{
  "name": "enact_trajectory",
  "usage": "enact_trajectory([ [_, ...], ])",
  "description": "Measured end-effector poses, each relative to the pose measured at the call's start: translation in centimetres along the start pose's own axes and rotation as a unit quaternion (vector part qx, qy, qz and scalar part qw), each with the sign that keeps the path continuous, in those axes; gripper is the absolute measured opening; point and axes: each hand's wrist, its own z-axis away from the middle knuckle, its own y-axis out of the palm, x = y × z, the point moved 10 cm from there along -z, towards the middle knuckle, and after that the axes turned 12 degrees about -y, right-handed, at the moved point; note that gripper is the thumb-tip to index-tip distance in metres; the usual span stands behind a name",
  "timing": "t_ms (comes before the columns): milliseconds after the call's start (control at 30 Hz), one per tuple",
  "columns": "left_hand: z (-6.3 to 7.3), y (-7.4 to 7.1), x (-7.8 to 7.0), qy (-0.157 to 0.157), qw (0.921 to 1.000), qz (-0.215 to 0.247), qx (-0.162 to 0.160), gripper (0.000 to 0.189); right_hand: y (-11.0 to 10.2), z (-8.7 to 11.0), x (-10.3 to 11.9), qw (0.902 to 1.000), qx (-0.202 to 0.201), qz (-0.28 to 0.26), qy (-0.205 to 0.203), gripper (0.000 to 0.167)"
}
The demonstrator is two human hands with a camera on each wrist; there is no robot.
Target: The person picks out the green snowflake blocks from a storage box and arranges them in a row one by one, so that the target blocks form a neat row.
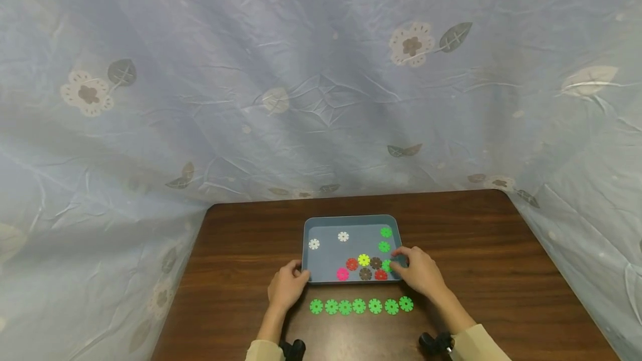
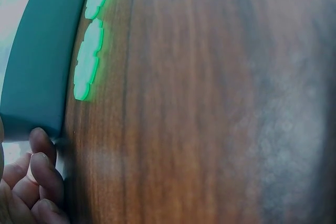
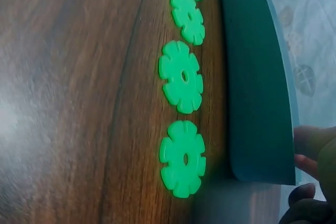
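A blue-grey tray (image 1: 331, 281) lies on the table with notched plastic discs in it. My left hand (image 1: 287, 287) holds the tray's near left corner, thumb at the rim and fingers bent against the outer side. My right hand (image 1: 422, 272) reaches over the right rim. Its thumb and index finger are apart, the fingertips close beside a green disc (image 1: 387, 266) in the tray. In the right wrist view, the tray wall (image 3: 257, 87) hides what lies inside. A row of several green discs (image 1: 359, 306) lies flat on the table in front of the tray.
White discs (image 1: 343, 237) lie in the tray's far left part, with more green ones (image 1: 385, 232) along its right. Red, yellow, brown and pink discs (image 1: 343, 274) cluster near its front. The brown wooden table (image 1: 241, 261) meets a patterned curtain (image 1: 321, 99) behind.
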Motion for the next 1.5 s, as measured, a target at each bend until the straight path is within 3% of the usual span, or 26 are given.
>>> enact_trajectory([
  [267, 0.1, 0.0, -0.1, 0.000, 1.0000, 0.000, -0.002, 0.039, 1.0, -0.4, -0.6, 0.9986, 0.042, 0.032, 0.008, 0.032],
  [833, 0.3, -0.2, -0.2, -0.002, 1.0000, 0.004, 0.001, 0.041, 2.2, -1.3, -1.2, 0.9952, 0.086, 0.037, 0.031, 0.036],
  [1233, 0.4, -0.4, -0.5, 0.000, 1.0000, 0.002, -0.006, 0.040, 2.0, -1.5, -1.3, 0.9960, 0.083, 0.022, 0.025, 0.036],
  [1500, 0.3, -0.3, -0.4, -0.006, 1.0000, -0.002, -0.003, 0.041, 1.7, -1.4, -1.1, 0.9967, 0.078, -0.016, -0.014, 0.033],
])
